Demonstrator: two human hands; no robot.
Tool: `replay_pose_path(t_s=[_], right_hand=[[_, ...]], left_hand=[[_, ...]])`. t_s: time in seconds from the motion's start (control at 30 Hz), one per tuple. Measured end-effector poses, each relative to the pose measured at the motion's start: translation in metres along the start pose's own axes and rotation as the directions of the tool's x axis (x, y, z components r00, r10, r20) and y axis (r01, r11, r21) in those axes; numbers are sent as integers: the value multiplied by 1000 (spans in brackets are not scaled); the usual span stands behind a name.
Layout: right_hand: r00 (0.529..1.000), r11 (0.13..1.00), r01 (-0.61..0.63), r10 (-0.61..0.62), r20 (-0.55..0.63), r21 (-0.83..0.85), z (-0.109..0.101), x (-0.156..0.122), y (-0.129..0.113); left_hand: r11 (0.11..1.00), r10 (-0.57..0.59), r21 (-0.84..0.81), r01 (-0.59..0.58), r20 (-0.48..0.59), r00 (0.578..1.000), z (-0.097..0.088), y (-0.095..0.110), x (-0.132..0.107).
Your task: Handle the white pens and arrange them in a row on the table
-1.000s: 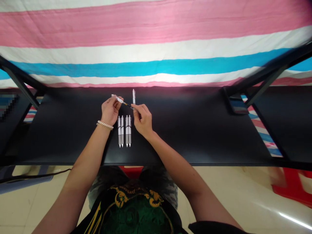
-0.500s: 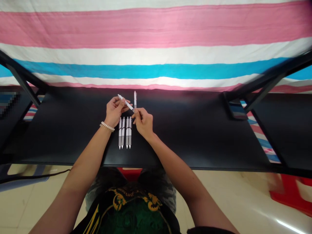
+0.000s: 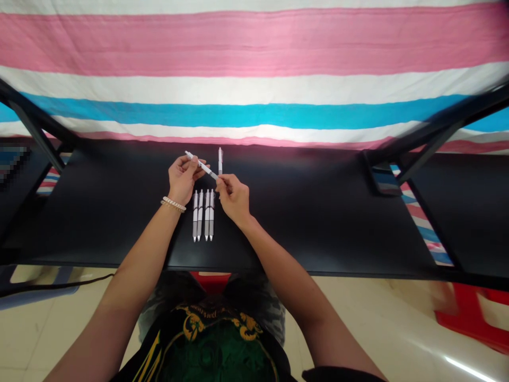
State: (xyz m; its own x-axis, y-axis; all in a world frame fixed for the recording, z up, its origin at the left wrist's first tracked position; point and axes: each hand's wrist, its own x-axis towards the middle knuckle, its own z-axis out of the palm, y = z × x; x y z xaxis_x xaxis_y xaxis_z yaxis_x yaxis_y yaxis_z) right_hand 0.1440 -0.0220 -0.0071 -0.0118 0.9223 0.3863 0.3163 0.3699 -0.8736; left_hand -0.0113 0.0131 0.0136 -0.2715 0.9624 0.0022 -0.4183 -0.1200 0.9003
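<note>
A white pen with a grey grip (image 3: pixel 207 170) is held slanted above the table between my two hands. My left hand (image 3: pixel 183 175) pinches its upper, white end between thumb and fingers. At the lower, grey end, the fingertips of my right hand (image 3: pixel 234 195) are closed on it. Several similar pens (image 3: pixel 200 215) lie side by side just below my hands, tips toward me, with dark bands around their middles. Beyond my right hand lies one more white pen (image 3: pixel 220 159), its lower part hidden by the fingers.
The black table (image 3: pixel 318 223) runs across the view, with dark metal frames at left (image 3: pixel 35 124) and right (image 3: pixel 433 132). A striped cloth (image 3: pixel 254 48) hangs behind it. A red stool (image 3: pixel 469 318) stands on the floor at the right.
My left hand has shifted slightly left, taking the pen's upper end with it. More of the pen's grey grip now shows between the hands. The other pens stay put.
</note>
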Motion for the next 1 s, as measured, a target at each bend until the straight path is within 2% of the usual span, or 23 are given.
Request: replay_pose_path(t_s=[0.3,0.6,0.73,1.0], right_hand=[[998,999,-43,44,49,-9,-2,1,-1],[996,999,-14,18,88,-44,-2,1,-1],[997,999,-13,17,70,-45,-2,1,0],[991,998,-1,11,131,-71,-3,1,1]], left_hand=[[1000,16,27,-17,32,999,-4,-4,2],[999,24,35,-26,37,999,-4,-5,2],[999,14,43,-16,28,1000,-3,-4,1],[999,14,45,-15,39,999,-4,-5,2]])
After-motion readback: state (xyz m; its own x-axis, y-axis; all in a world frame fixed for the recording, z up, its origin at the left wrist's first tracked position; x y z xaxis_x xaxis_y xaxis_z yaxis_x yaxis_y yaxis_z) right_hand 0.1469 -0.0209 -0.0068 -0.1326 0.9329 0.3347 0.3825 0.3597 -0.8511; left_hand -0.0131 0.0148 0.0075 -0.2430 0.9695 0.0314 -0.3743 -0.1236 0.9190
